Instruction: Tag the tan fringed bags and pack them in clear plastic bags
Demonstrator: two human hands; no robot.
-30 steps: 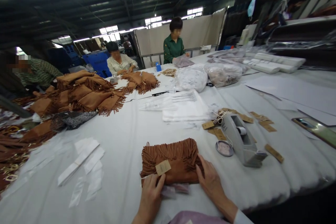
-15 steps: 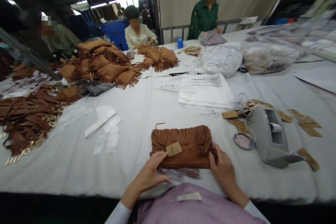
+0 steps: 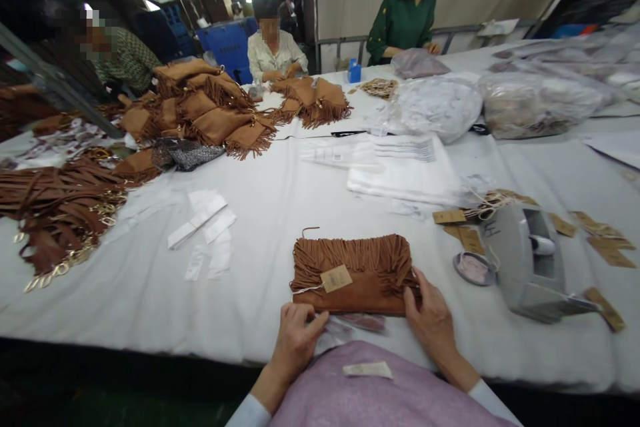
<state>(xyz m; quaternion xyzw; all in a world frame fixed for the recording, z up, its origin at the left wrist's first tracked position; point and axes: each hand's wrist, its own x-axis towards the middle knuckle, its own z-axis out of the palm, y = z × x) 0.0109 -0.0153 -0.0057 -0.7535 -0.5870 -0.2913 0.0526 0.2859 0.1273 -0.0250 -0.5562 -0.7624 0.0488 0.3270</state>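
Observation:
A brown fringed bag [image 3: 370, 290] lies flat on the table in front of me, its fringe along the far side. A tan paper hang tag [image 3: 337, 278] rests on its front, with a white string running left. At the bag's lower left corner, my left hand [image 3: 296, 333] is closed, fingers curled against the bottom edge. My right hand [image 3: 433, 317] grips the right end, thumb on the front and fingers round the side. Between bag and body lies a clear plastic packet [image 3: 367, 322] with something dark reddish in it, partly hidden.
Right of the bag are a grey tape dispenser [image 3: 520, 267], a small round dish [image 3: 475, 268] and several tan tags [image 3: 607, 240]. White slips [image 3: 205, 220] and brown straps [image 3: 65, 207] lie left. Beyond are clear bags [image 3: 400, 163], piled tan bags [image 3: 200, 107] and co-workers.
My left hand has moved from beside the tag down to the bag's lower left corner, its fingers now curled. The tag's string now shows. My right hand keeps its place; the camera view shifted slightly.

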